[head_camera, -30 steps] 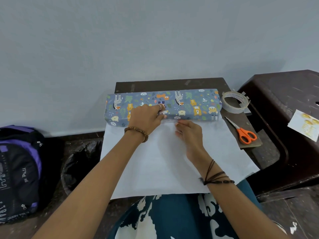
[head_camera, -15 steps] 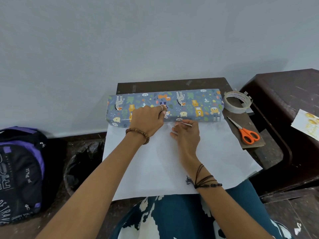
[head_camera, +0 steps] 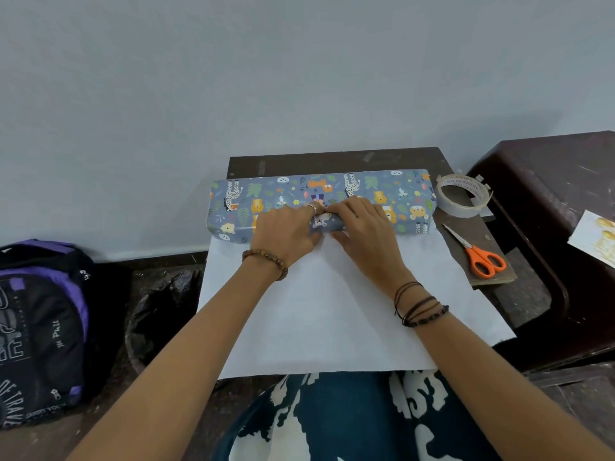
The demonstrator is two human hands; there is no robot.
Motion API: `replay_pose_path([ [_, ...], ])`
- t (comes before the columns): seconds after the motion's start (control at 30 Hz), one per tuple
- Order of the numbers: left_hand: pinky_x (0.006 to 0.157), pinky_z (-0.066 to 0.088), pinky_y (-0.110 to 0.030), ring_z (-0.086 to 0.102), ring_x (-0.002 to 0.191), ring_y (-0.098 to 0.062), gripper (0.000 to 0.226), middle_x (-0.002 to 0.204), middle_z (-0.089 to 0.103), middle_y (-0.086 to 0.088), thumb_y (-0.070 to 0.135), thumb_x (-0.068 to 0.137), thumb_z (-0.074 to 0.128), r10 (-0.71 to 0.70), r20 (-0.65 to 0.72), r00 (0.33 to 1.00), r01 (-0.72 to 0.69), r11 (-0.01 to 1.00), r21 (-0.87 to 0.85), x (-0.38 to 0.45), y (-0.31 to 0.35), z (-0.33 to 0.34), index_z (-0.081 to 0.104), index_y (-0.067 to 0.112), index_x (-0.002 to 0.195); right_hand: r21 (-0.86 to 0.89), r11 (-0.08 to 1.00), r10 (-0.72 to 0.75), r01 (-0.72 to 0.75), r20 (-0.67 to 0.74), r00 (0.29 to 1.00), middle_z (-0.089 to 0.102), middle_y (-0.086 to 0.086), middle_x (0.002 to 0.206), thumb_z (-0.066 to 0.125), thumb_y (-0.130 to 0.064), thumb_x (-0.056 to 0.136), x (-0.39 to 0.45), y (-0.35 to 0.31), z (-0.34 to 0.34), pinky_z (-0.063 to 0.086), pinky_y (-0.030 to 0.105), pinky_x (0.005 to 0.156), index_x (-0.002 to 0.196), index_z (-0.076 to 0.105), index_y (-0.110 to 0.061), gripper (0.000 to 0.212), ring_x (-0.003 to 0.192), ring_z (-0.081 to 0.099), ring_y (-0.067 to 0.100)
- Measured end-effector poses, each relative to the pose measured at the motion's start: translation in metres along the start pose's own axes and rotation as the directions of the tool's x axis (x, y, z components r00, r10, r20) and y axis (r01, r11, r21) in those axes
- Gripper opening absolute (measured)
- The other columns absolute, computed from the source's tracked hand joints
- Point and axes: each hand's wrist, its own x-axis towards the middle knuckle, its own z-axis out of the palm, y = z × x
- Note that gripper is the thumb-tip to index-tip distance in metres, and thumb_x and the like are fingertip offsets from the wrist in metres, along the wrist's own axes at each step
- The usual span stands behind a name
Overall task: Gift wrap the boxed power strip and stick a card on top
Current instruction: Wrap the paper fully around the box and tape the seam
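The long box, covered in blue animal-print paper, lies across a small dark table. The paper's white underside spreads from the box toward my lap. My left hand presses on the near face of the box at its middle. Beside it, almost touching, my right hand lays its fingers over the top near edge of the box and presses there. The spot under the fingers is hidden. A white card with gold print lies on the dark plastic stool at the right.
A tape roll sits just right of the box, with orange-handled scissors in front of it. On the floor at the left are a black and purple backpack and a black bin bag. A grey wall stands close behind the table.
My right hand, which held a small strip of tape on the white paper, has moved up onto the box beside my left hand. The left hand has stayed put.
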Motion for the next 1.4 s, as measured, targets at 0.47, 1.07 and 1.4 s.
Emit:
replay_pose_path([
  [0.47,0.076,0.045,-0.031,0.058,0.107,-0.025,0.043,0.121,0.061,0.000,0.043,0.097,0.037,-0.016,-0.025,1.000,0.017,0.999,0.035,-0.001,0.009,0.002,0.036,0.030,0.138,0.163,0.983,0.075,-0.086,0.070,0.995,0.061,0.004,0.098,0.070,-0.014,0.077,-0.003,0.009,0.000,0.032,0.020,0.077,0.102,0.065,-0.013,0.026,0.090,0.047,0.015],
  [1.07,0.065,0.057,-0.024,0.071,0.075,-0.010,0.031,0.086,0.073,0.002,0.007,0.068,0.050,0.423,-0.139,0.896,-0.426,0.905,0.005,-0.051,0.054,0.038,0.075,0.017,0.082,0.148,0.988,0.023,-0.042,0.131,0.991,0.065,0.003,0.114,0.052,-0.035,0.081,0.001,0.018,-0.001,0.031,0.024,0.094,0.110,0.065,-0.014,0.038,0.106,0.057,0.021],
  [1.4,0.038,0.041,-0.016,0.071,0.067,-0.012,0.052,0.100,0.073,-0.004,0.018,0.047,0.087,0.458,0.136,0.878,-0.466,0.884,0.034,-0.053,0.053,0.020,0.075,0.014,0.098,0.088,0.995,0.034,-0.044,0.119,0.992,0.066,0.000,0.109,0.064,-0.033,0.077,0.009,0.019,0.004,0.040,0.028,0.090,0.108,0.065,-0.017,0.034,0.101,0.061,0.020],
])
